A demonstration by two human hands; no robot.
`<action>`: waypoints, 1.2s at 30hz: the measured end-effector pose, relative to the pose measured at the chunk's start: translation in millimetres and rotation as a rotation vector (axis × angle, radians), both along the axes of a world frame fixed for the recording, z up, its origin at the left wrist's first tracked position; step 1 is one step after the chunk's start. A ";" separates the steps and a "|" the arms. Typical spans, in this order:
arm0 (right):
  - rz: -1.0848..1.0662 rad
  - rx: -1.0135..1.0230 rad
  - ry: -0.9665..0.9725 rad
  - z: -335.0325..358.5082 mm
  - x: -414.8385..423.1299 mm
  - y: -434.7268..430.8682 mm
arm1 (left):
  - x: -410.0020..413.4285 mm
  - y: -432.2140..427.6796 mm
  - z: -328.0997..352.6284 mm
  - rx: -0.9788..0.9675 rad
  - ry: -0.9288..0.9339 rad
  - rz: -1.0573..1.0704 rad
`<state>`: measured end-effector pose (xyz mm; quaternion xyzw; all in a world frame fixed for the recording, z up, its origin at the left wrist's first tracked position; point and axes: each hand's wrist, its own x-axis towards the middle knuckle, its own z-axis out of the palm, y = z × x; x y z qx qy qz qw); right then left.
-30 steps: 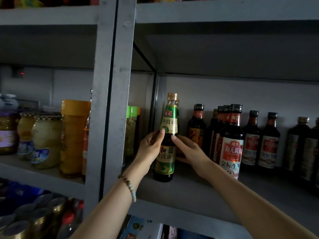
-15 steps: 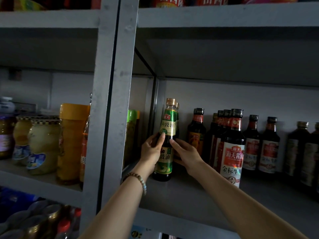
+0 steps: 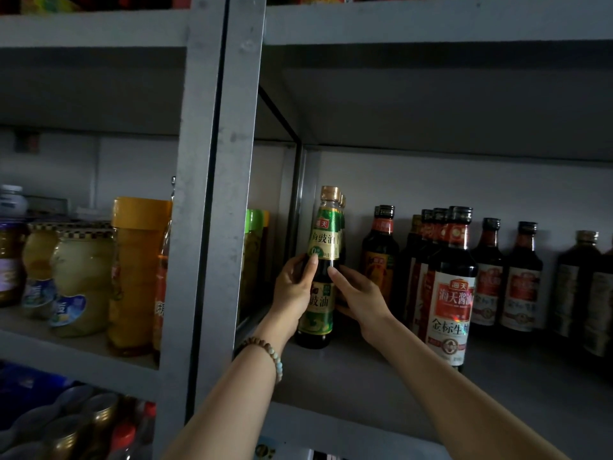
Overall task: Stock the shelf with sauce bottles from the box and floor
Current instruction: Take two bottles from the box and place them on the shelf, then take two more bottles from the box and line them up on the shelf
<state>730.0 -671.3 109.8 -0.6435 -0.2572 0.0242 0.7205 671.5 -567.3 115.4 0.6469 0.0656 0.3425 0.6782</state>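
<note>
A dark sauce bottle with a green label and gold cap [image 3: 324,257] stands upright on the grey shelf board [image 3: 371,383], at the left end by the upright post. My left hand [image 3: 296,290] wraps its left side and my right hand [image 3: 358,295] presses its right side; both hold it. Close behind it stand matching gold-capped bottles [image 3: 342,207], mostly hidden. To the right a row of dark soy sauce bottles with red labels [image 3: 451,287] runs along the shelf. No box or floor is in view.
A thick grey upright post [image 3: 212,207] divides the shelving. Left of it stand jars of preserved fruit [image 3: 81,277] and a tall yellow-lidded jar [image 3: 137,273]. Cans and bottles [image 3: 76,426] fill the shelf below. The upper shelf [image 3: 431,24] hangs low overhead.
Both hands have pushed the green-label bottle a little further back on the shelf, toward the matching bottles. The camera view has shifted slightly.
</note>
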 end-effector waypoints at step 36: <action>-0.546 -1.165 -0.499 -144.0 -280.8 -601.0 | -241.6 -450.8 -180.6 1.267 0.192 -0.096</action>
